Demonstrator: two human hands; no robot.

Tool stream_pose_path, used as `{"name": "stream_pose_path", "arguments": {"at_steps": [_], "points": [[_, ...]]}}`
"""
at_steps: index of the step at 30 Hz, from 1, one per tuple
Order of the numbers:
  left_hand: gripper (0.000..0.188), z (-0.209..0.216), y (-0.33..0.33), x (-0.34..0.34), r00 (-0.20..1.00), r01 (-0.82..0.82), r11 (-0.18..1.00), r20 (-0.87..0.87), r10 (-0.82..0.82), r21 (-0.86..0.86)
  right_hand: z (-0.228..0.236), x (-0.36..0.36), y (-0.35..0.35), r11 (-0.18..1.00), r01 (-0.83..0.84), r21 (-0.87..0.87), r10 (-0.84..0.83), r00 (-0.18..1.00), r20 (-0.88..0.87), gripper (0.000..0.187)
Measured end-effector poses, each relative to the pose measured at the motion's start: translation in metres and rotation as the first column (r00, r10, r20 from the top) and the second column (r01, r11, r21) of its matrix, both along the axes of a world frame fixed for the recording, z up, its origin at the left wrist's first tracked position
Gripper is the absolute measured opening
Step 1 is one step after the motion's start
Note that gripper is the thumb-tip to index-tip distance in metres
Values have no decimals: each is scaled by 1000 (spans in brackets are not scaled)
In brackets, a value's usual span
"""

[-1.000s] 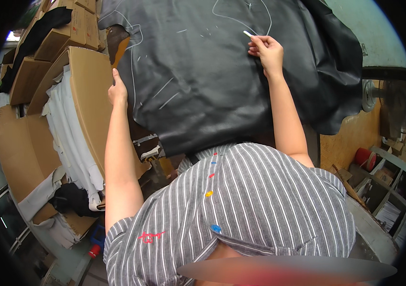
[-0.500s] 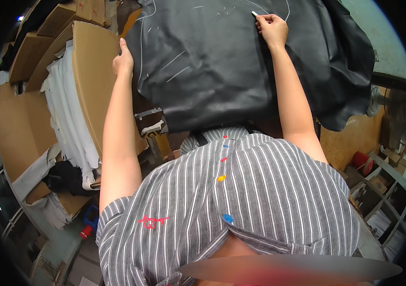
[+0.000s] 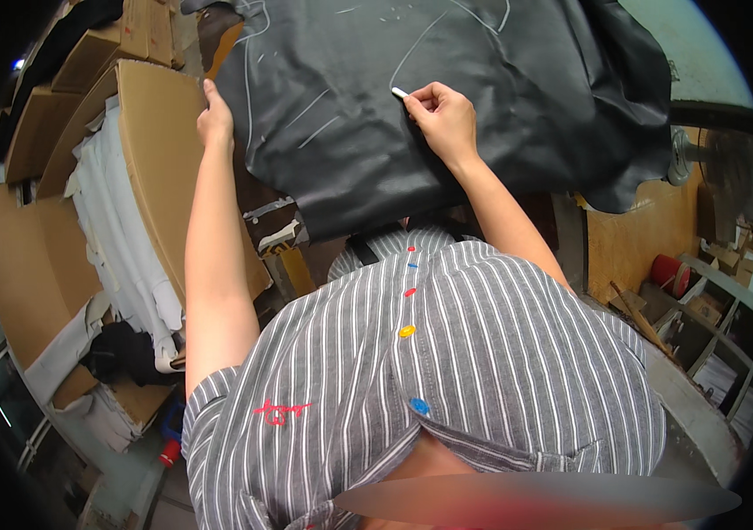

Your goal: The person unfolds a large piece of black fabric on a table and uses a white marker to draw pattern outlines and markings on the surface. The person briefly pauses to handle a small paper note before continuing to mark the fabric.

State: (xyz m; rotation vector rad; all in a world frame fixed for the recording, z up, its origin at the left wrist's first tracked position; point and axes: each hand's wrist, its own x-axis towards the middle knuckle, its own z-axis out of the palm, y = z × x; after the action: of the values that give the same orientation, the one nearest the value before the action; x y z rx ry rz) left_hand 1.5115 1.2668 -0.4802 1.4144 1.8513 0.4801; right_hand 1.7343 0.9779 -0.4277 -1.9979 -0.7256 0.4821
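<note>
A large sheet of black leather (image 3: 367, 150) is spread in front of me, with pale drawn lines and short marks on it. My right hand (image 3: 445, 122) pinches a short white stick of chalk (image 3: 400, 93), its tip on the leather. A pale curved line runs from that tip up and to the right. My left hand (image 3: 215, 121) is beside the leather's left edge, next to a cardboard box. Its thumb points away from me; the other fingers are mostly hidden, so whether it grips anything does not show.
An open cardboard box (image 3: 151, 168) with rolled pale sheets (image 3: 116, 212) stands close on the left, more boxes (image 3: 85, 57) behind it. A black cloth (image 3: 124, 353) lies by the rolls. At right are a fan (image 3: 721, 163), a red spool (image 3: 669, 276) and a shelf rack (image 3: 730, 309).
My right hand has moved nearer and left with the chalk, and a new curved line shows behind its tip. In the picture, my left hand sits slightly lower and further left.
</note>
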Motion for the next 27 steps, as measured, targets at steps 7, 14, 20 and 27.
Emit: {"name": "stream_pose_path", "arguments": {"at_steps": [7,14,20,27], "points": [[105,-2,2,1,999,1,1000,-33,-2,-13,-5,35,-66,993,117,-10,-117,993,14,19],[106,11,-5,2,997,-7,1000,-77,5,-23,1,110,-9,931,215,296,-159,967,-201,16],[101,13,-12,7,998,14,995,-69,-8,101,-22,154,56,976,203,78,-211,972,104,19],[95,14,-6,-1,992,24,999,-120,-27,-26,-18,154,12,961,272,43,-275,947,167,19]]}}
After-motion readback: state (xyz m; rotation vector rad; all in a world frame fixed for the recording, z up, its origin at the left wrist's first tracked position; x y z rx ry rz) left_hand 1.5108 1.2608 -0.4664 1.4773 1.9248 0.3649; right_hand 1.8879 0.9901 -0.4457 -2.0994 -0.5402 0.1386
